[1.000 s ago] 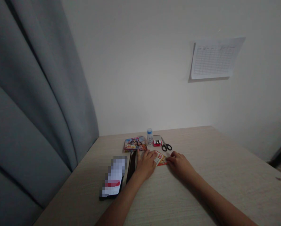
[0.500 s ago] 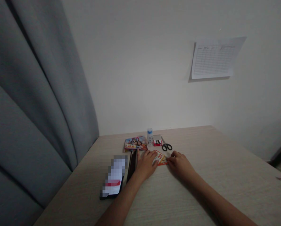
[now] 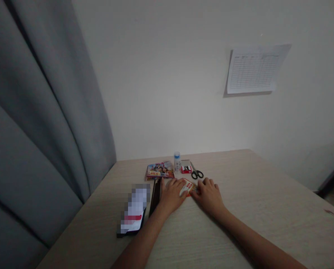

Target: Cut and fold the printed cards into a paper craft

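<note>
A small red, white and yellow printed paper (image 3: pixel 188 185) lies on the table between my hands, partly covered by both. My left hand (image 3: pixel 171 196) rests flat over its left side, fingers stretched out and slightly spread. At the paper's right edge, my right hand (image 3: pixel 209 194) has curled fingers, with the thumb reaching onto the print. Its fingertips are partly hidden, but they appear to grip that edge. Alongside my left hand runs a dark brown strip-like object (image 3: pixel 155 196), partly under the hand and forearm.
Behind the hands stand a stack of colourful leaflets (image 3: pixel 160 170), a clear bottle with a blue band (image 3: pixel 177 162), a red-and-white small box (image 3: pixel 186 169) and black-handled scissors (image 3: pixel 196 174). A phone (image 3: pixel 135 209) with a blurred screen lies left. A grey curtain (image 3: pixel 49 112) borders the table (image 3: pixel 253 194).
My right hand has shifted left over the paper, its thumb now nearer my left hand, covering more of the print. My left hand stays in place. The whole view has shifted slightly.
</note>
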{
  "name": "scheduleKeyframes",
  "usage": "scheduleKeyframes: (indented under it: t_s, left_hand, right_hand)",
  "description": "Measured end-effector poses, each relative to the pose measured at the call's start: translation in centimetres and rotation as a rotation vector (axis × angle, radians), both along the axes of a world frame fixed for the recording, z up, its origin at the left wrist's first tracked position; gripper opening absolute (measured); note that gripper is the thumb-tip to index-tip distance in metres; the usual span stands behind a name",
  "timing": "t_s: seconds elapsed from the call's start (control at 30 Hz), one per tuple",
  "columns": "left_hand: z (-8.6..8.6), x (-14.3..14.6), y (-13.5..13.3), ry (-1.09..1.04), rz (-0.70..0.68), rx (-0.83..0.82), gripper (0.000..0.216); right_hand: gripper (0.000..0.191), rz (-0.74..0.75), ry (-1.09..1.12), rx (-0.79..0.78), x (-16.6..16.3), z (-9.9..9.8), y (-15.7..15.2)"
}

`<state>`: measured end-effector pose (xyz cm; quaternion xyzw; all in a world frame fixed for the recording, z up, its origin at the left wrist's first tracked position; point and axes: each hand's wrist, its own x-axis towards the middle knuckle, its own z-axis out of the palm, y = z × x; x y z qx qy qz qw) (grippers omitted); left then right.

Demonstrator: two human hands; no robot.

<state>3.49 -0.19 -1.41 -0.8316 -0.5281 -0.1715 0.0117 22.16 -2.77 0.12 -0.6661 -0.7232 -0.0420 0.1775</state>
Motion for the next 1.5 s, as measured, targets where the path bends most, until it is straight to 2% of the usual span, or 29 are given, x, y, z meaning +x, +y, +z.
scheduleKeyframes:
  t_s: [0.37, 0.7, 1.07, 1.33, 1.5]
  left_hand:
    - [0.0, 0.0, 0.1, -0.01, -0.002, -0.021, 0.043]
    - [-0.7, -0.2, 0.2, -0.04, -0.013, 0.005, 0.042]
    - [-0.4, -0.2, 0.1, -0.002, -0.011, -0.021, 0.044]
    - [-0.2, -0.1, 0.1, 0.021, 0.003, -0.038, 0.045]
    - [-0.1, 0.0, 0.0, -0.014, -0.001, -0.034, 0.044]
  right_hand:
    - [0.036, -0.054, 0.12, -0.099, 1.4, -0.3, 0.0]
    - [0.05, -0.16, 0.166, -0.202, 3.4, -1.2, 1.3]
    - [0.061, -0.189, 0.205, -0.273, 5.0, -1.6, 2.3]
    - [0.072, -0.238, 0.239, -0.299, 6.0, -1.6, 3.0]
    - [0.074, -0.246, 0.163, -0.263, 6.7, -2.0, 3.2]
